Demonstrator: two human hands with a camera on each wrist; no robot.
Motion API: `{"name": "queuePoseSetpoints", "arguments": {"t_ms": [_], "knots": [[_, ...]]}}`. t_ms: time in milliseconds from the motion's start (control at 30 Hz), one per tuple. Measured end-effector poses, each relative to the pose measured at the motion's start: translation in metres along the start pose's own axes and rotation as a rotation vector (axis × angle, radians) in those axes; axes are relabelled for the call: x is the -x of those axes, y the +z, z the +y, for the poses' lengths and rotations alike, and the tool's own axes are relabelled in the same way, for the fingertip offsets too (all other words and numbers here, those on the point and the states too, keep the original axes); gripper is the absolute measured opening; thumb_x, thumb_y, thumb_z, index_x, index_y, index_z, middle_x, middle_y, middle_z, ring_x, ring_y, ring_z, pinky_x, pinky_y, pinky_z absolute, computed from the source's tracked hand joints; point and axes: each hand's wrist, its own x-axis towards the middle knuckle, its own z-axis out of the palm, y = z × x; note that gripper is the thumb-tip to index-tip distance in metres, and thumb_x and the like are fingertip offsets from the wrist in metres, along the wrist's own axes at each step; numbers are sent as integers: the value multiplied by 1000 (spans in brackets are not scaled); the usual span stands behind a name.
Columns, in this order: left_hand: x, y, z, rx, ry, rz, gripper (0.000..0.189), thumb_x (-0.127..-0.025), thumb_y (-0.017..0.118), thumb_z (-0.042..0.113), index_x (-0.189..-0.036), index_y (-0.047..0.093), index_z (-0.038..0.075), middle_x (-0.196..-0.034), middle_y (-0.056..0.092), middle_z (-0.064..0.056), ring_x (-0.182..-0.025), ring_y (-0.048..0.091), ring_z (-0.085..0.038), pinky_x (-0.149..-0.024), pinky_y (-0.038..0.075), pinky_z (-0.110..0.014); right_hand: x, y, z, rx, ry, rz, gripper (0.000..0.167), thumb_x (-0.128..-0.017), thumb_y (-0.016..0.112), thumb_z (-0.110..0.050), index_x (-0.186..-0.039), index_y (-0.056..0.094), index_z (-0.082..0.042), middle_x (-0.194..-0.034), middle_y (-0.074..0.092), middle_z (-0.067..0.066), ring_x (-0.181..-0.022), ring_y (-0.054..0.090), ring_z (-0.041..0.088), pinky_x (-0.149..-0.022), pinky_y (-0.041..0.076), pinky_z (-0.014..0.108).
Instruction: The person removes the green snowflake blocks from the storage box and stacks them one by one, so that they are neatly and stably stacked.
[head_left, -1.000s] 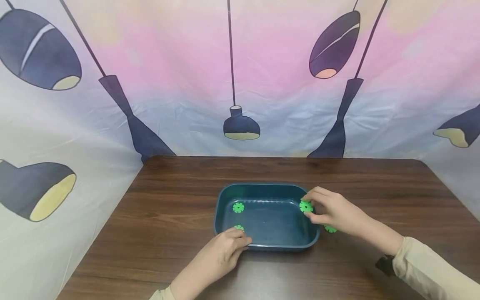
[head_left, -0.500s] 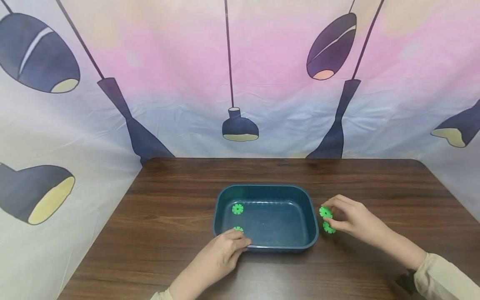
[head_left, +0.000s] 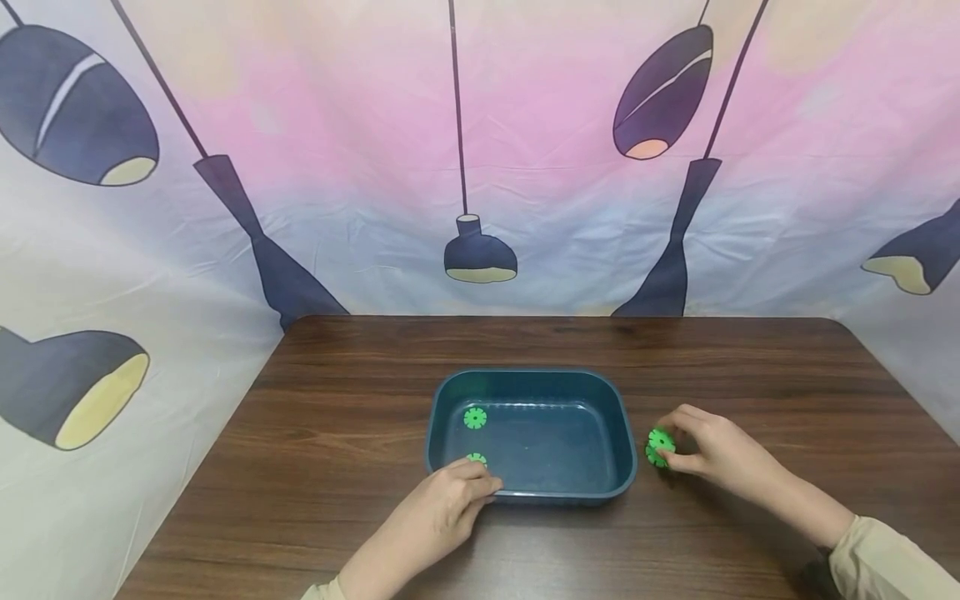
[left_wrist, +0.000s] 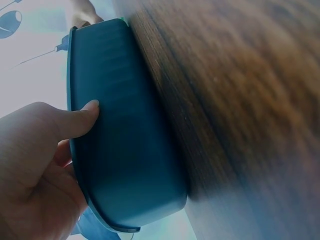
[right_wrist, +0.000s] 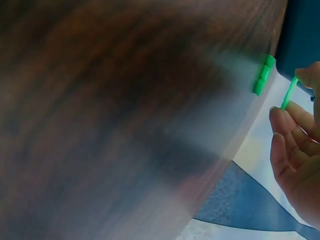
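My left hand point(head_left: 457, 496) grips the near rim of a dark teal plastic tub point(head_left: 555, 495), its thumb point(left_wrist: 82, 120) on the outer wall in the left wrist view. Inside the tub, toward the left, lies a green notched disc point(head_left: 475, 418); a second green disc point(head_left: 477, 458) is partly covered by the left fingers. Right of the tub, my right hand point(head_left: 720, 454) pinches a green notched disc point(right_wrist: 289, 93) by its edges between thumb and fingers. Just under it, apart from it in the right wrist view, thick green notched material point(right_wrist: 263, 75) lies on the table.
The tub stands on a dark wood-grain table point(head_left: 337, 400). Behind and beside the table hangs a cloth backdrop point(head_left: 555, 158) printed with lamps. The tub's right wall point(head_left: 628, 442) is close to the right fingertips.
With its green disc, my right hand has moved from over the tub's right side out to the right, then lower over the green piece on the table. The left hand stays on the rim.
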Motion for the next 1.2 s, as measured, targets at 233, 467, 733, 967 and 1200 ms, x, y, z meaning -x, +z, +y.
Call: {"name": "queuePoseSetpoints", "arguments": {"t_ms": [233,467,733,967,1200], "knots": [[0,-1,0,0,-6,-2,15,-79,70,-1,-92,73,7,-79,61,5,-76,55,-5,-70,47,-6,2,3,1,65,-12,-6,27,-71,80,-23,-94,65,-20,-85,54,-18,-68,46,-4,-53,42,18],[0,-1,0,0,-7,-5,16,-79,70,-1,-92,73,8,-79,61,6,-77,55,-6,-71,47,-7,3,3,1,58,-23,-32,28,-71,80,-23,-95,66,-20,-85,54,-18,-68,47,-5,-52,41,17],[0,0,0,-8,-4,6,16,-79,71,-1,-91,73,8,-78,61,6,-76,55,-5,-70,46,-6,2,4,-1,62,-22,-67,25,-73,78,-23,-95,67,-18,-84,52,-17,-67,46,-5,-53,40,17],[0,0,-1,3,-11,-5,15,-79,70,-1,-92,73,7,-80,62,5,-77,56,-6,-71,47,-6,2,3,-2,51,-9,-116,26,-76,75,-22,-100,66,-17,-85,52,-16,-69,46,-4,-54,41,18],[0,0,-1,-4,-9,-2,16,-78,71,-1,-92,73,7,-79,62,5,-77,56,-6,-72,47,-7,3,3,-1,22,9,-150,25,-78,74,-21,-102,66,-17,-87,52,-15,-71,47,-3,-56,43,19]]}}
